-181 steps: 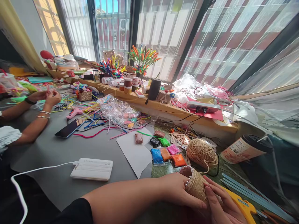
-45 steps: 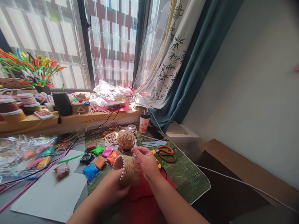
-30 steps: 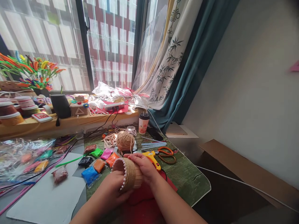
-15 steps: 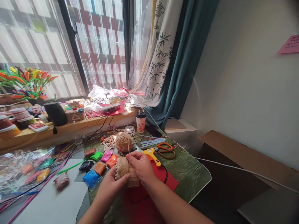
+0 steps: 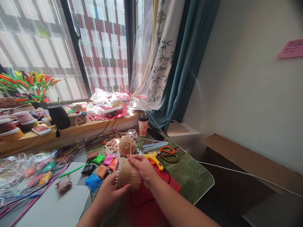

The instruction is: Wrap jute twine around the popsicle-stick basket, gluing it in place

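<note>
Containers: dark pot [image 5: 40, 104] on the sill, filled with multicoloured fuzzy stems [image 5: 38, 82]; stacked jars [image 5: 23, 117], lidded, brown and yellow among them; clear plastic bag [image 5: 22, 168], holding coloured packets [image 5: 44, 178]; paper cup [image 5: 143, 126], black-lidded with a straw (contents hidden).

Principal piece: one twine-wrapped cylinder [image 5: 125, 174], held above the green tabletop [image 5: 189, 171], near the yellow glue gun [image 5: 155, 160]. Pale wooden slats, bare at one end; tan twine in close rows over the rest; white beads edging the mouth.

Orientation: lying on its side, mouth to the left, bare end to the right; long axis runs across the view, dipping slightly rightward.

Hands: left hand [image 5: 109, 188] grips the beaded end, thumb along the near side; right hand [image 5: 144, 168] pinches the twine strand [image 5: 131, 151] against the top (strand leads up toward the ball of twine [image 5: 127, 145]).
</note>
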The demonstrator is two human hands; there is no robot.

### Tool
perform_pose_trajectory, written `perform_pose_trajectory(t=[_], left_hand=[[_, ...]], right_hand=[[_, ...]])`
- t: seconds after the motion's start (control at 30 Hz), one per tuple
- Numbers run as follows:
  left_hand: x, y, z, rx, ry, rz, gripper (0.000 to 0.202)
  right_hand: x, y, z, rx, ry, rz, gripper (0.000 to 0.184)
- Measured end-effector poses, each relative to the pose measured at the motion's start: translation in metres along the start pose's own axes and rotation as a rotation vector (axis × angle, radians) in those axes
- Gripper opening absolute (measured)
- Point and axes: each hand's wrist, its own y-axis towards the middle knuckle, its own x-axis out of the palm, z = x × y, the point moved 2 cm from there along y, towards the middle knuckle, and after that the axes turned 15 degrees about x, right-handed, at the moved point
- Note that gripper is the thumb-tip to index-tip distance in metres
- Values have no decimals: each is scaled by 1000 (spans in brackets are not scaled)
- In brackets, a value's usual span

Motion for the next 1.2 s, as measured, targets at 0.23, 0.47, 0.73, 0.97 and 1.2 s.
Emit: perform_pose_trajectory(t=[0.23,0.47,0.73,0.97,1.2], left_hand=[[-1,-3,-8,130,86,-67,40],[2,-5,-13,15,-38,-19,58],[5,4,-10,-336,-372,148,63],[5,6,-10,-307,-261,174,51],[6,-4,-23,-46,-104,29,31]], right_hand=[[-8,1,-3,148,0,-119,45],[-5,-5,-1,-13,-72,15,47],[-4,-5,15,-133,-238,50,44],[-3,3,19,-149,-202,26,43],[0,7,8,21,15,11,47]])
